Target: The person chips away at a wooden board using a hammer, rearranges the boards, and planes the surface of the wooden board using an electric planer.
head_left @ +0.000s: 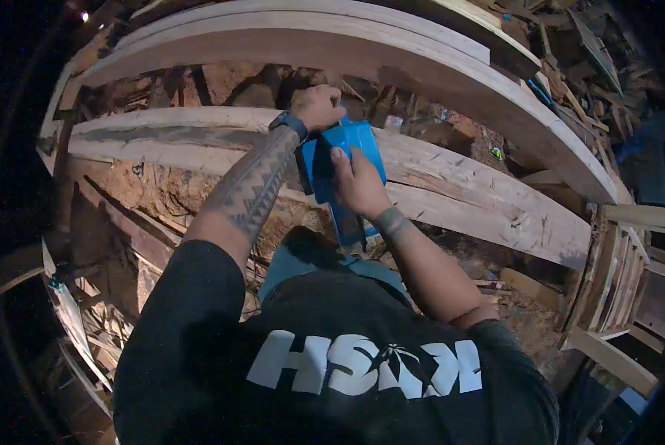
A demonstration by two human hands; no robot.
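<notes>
A blue boxy power tool, by its shape a power planer (364, 144), sits over the middle wooden beam (473, 182). My left hand (319, 107) is closed at its far end, fingers curled; the part under the palm is hidden. My right hand (358, 182) grips the near part of the tool, with the thumb lying along its top. The tool's underside and its contact with the wood cannot be seen.
Beyond the middle beam runs a thicker stack of long timber (332, 41). Wooden slats (620, 278) stand at the right end. Scrap wood (87, 326) lies at the lower left, and sawdust and brown debris cover the ground between the beams.
</notes>
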